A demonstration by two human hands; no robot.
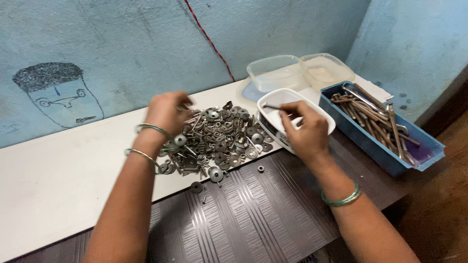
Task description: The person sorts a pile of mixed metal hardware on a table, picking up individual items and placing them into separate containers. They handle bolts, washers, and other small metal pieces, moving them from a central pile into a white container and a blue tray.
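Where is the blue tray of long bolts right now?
Head view, far right: the blue tray sits on the table edge, right of the white tub under the right hand.

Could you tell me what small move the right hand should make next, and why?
Probably let go. The right hand pinches a thin bolt over the white tub, so opening the fingers should drop it inside. The left hand is at the hardware pile.
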